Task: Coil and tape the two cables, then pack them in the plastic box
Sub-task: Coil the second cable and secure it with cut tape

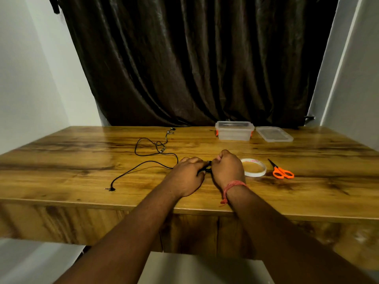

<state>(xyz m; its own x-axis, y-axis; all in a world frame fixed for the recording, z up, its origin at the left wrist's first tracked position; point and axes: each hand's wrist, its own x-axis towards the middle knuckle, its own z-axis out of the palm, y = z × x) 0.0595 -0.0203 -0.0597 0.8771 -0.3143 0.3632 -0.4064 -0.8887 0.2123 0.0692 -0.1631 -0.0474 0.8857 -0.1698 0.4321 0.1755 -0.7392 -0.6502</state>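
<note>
At the far left of the desk (pixel 61 160), the plug (pixel 110 189) of an earphone cable (pixel 143 163) is seen near the front edge. From it the cable is trailed rightward and away, looped loosely, and ended in earbuds (pixel 171 130) toward the back edge. The near stretch of it is led straight into the left hand (pixel 187 175), so the loose length lies to the left of both hands, its run mostly left to right.

Between the two hands a small dark bundle (pixel 207 170) of cable is held. The left hand's grip is curled round it; the right hand (pixel 226 171) is closed against it from the other side, fingers tucked under. Whether a second cable is in the bundle cannot be told.

Just right of the right hand a tape roll (pixel 254 168) is laid flat, then orange scissors (pixel 282 172). Further back, the plastic box (pixel 233 131) is stood open with its lid (pixel 273 134) beside it. The tape is judged nearer the right hand, and bare desk is left all around it.
</note>
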